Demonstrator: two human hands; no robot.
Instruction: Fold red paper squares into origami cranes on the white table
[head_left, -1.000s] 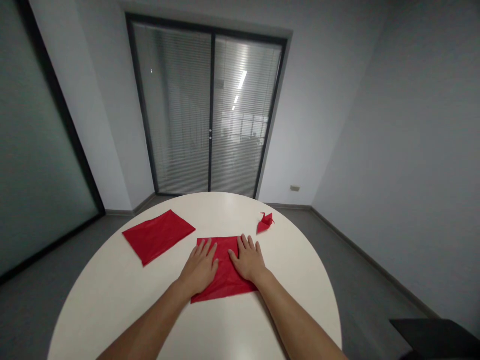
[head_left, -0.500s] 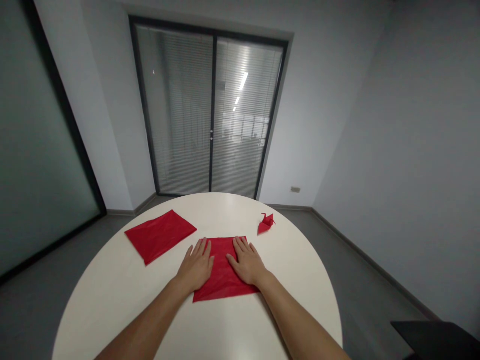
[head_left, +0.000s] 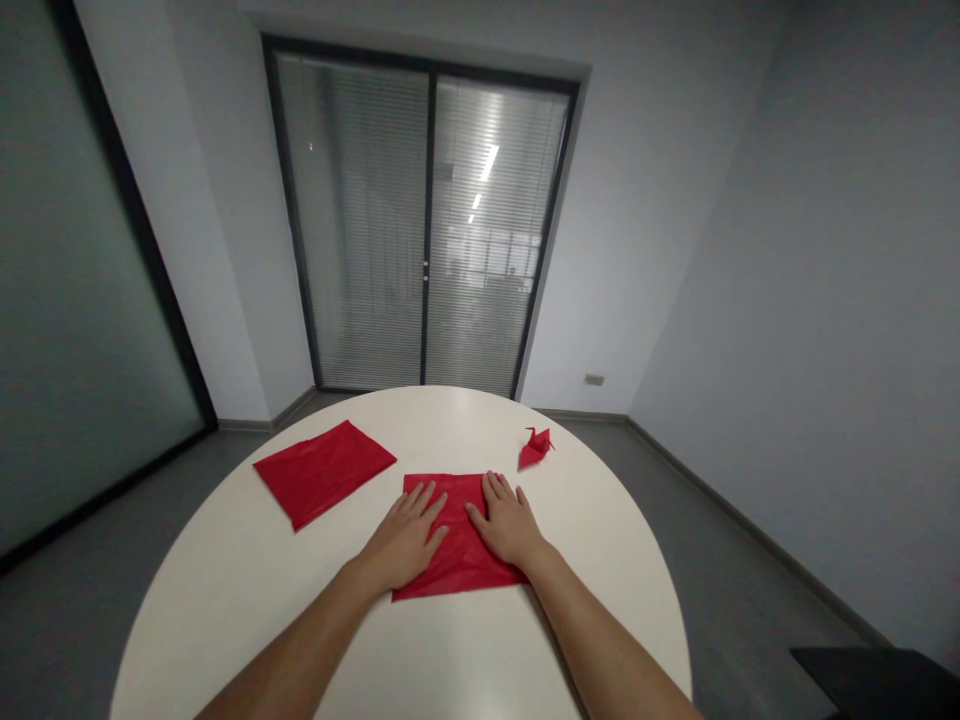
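A red sheet of paper, slightly creased, lies flat on the round white table in front of me. On its left part rests my left hand, fingers spread and palm down. My right hand lies flat over the right part, its fingertips near the far right corner. Neither hand grips anything. Both cover portions of the paper, including much of its left and right sides.
At the table's left lies more red paper, turned at an angle. A folded red paper crane stands toward the far right edge. A dark object juts in at the lower right. Beyond the table is a glass door with blinds.
My left hand has slid right and slightly inward across the paper, uncovering its far left corner. The right hand remains flat, shifted only slightly right with the view.
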